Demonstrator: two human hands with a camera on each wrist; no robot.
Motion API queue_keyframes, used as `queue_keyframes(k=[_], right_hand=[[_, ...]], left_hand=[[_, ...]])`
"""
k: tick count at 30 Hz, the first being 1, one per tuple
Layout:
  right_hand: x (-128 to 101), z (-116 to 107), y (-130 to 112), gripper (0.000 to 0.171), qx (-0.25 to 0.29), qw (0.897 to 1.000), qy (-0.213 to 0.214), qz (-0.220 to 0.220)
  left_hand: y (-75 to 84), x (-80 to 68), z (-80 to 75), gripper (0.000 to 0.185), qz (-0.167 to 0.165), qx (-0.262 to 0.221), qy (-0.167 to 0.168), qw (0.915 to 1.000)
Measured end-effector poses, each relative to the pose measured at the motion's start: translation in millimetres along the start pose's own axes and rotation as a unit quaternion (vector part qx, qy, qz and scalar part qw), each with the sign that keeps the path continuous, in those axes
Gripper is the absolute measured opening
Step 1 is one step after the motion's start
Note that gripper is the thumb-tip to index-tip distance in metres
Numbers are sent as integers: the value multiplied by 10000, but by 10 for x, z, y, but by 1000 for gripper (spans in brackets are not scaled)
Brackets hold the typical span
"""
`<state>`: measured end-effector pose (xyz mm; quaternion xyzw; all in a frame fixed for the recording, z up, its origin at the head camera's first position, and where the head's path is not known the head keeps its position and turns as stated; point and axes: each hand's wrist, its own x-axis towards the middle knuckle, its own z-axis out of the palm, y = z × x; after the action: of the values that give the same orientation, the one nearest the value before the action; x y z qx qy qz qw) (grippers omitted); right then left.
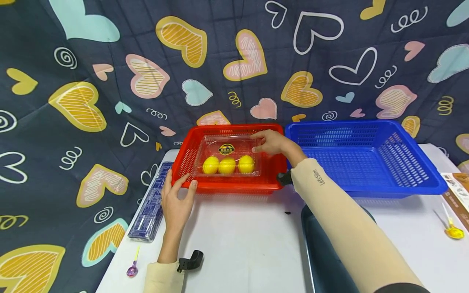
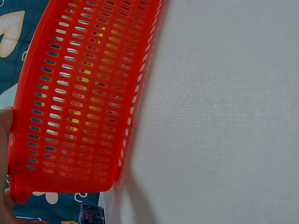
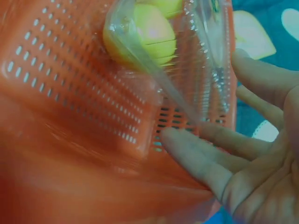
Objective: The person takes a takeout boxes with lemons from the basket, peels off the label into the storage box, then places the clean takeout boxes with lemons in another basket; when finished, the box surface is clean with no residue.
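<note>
A clear plastic fruit box [image 1: 205, 152] with a dark label and three yellow, lemon-like fruits [image 1: 226, 165] lies inside the red basket [image 1: 234, 185]. My right hand [image 1: 271, 142] is at the box's right end, fingers extended. In the right wrist view, its fingers [image 3: 196, 156] are spread close to the box's clear edge; contact is hard to tell. At the basket's left front corner, my left hand [image 1: 177, 203] rests with spread fingers on the rim. Only part of that hand shows at the border of the left wrist view, beside the basket wall [image 2: 84, 93].
A blue basket [image 1: 351, 162] stands right of the red one. Below my right forearm lies a dark tray [image 1: 326, 252]. Blue-patterned packaging [image 1: 152, 207] lies at left. Lollipops, one purple [image 1: 132, 270] and one yellow [image 1: 454, 232], lie near the table's sides. A heart-patterned cloth [image 1: 220, 61] hangs behind.
</note>
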<state>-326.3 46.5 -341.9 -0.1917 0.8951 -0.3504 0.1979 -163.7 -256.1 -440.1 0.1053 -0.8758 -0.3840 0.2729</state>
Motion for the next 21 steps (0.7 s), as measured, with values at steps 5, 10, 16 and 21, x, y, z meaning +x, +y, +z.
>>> queue_keyframes(k=[5,10,16,21], right_hand=[[40,34,37,66,609,9977,-228,194],[57,65,62,68,757,9969,-154,130],[72,94,88,71,762,9971,-57,15],[77,114,93,74,881,9959,-187,-3]], left_hand=[[3,-3,2,41,-19,-3,-1,10000],[3,-3,3,41,-13,11,-10,10000],[5,-2,6,41,4,33,-16,10000],[8,-4,-2,41,-24,25,-45,10000]])
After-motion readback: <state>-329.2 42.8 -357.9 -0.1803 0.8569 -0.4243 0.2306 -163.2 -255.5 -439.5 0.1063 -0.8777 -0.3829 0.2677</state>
